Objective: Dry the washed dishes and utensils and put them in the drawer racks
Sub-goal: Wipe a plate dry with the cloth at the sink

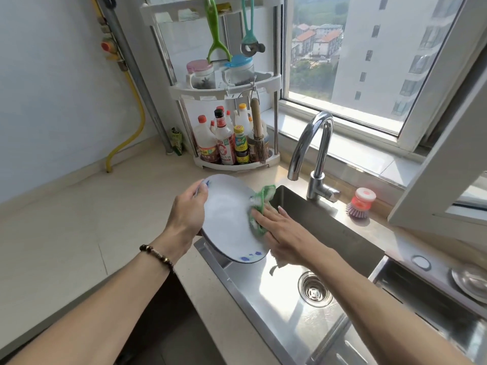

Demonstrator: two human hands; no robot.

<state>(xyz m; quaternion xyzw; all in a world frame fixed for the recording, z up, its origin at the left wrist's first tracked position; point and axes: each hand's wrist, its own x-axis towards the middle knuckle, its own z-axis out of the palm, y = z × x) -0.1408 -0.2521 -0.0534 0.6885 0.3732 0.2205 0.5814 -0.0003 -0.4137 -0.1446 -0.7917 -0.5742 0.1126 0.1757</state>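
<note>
A white plate (228,219) with small blue marks on its rim is held tilted on edge above the left side of the steel sink (287,293). My left hand (188,213) grips the plate's left rim, thumb on the face. My right hand (283,230) lies with straight fingers on a green and white cloth (259,209), pressing it against the plate's right edge. Part of the cloth hangs below my right palm.
A chrome tap (313,154) arches over the sink's back. A red and purple dish brush (359,204) stands on the ledge at right. A corner rack (234,127) with bottles and jars sits behind the plate. Beige counter (79,219) lies to the left. A round metal lid (471,280) is at far right.
</note>
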